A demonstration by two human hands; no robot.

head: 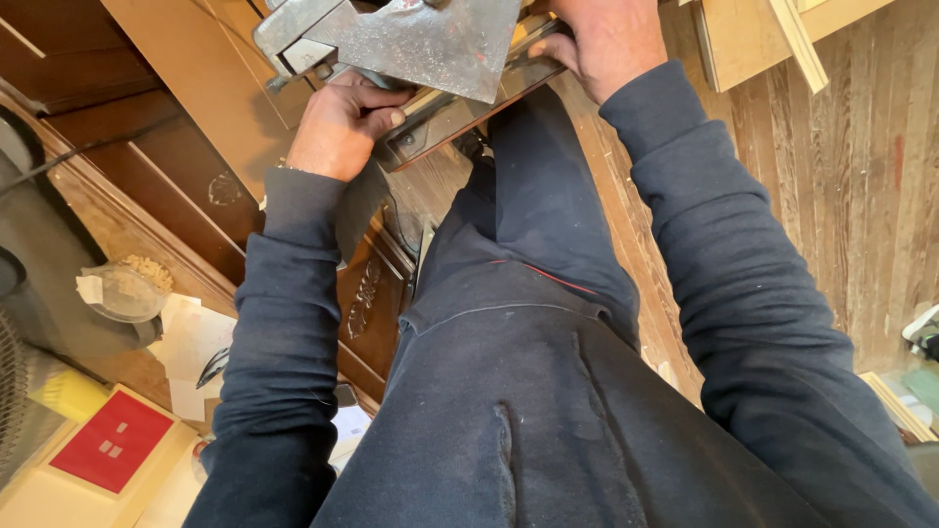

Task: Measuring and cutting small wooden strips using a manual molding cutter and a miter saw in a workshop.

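Left hand [342,125] curled tight, fingers [377,103] wrapped over the edge of a long metal bar [450,110], thumb side pressed against it; grip closed on the bar. Right hand [602,39] at top of frame, knuckles up, fingers tucked under at the bar's far end near a grey metal plate [430,44]; looks closed there but what exactly it pinches is hidden, cannot tell. The plate is scuffed, speckled, with a few red flecks, roughly triangular, sitting over the bar between the two hands, part of a metal tool whose top is cut off by the frame edge. Bar runs diagonally, low at left hand, higher toward right hand.

Both arms in dark navy sleeves [284,323]; navy trousers [528,254] fill centre frame, dusty. Below the tool, a brown wooden cabinet [186,186] with carved panel. Right side: worn plank floor [861,147], pale wood offcuts [753,39] upper right. Lower left: clear plastic bowl [127,288] with pale bits, papers [191,342], yellow box with red square [112,440].
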